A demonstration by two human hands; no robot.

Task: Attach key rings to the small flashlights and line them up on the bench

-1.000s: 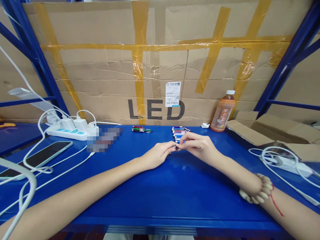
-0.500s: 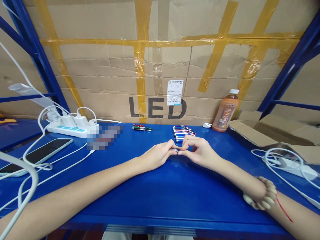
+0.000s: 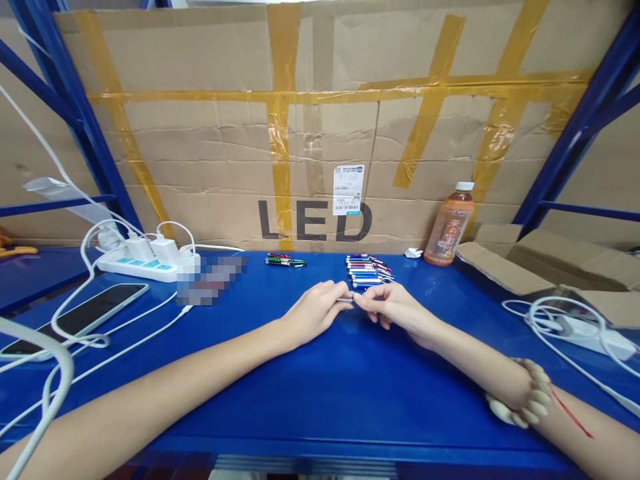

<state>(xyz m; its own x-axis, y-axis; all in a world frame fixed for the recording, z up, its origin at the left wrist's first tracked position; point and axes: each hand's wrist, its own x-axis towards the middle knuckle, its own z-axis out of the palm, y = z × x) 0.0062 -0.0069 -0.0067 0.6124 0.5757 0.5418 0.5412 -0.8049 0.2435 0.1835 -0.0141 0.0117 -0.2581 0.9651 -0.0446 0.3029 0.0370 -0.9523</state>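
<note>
My left hand and my right hand meet fingertip to fingertip at mid-table, both pinched on one small silvery thing too tiny to name. Just behind the fingers lies a neat row of several small coloured metal torches. A smaller bunch of red, green and dark torches lies further left near the cardboard wall. A beaded bracelet and a red string circle my right wrist.
A white power strip with chargers and trailing white cables sits at the left, beside a phone. An orange drink bottle stands back right, next to an open cardboard box. More white cable coils at the right.
Both hands have dropped slightly toward me and flattened. My right hand has turned palm-down, and the pinched item now shows as a thin sliver between the fingertips.
</note>
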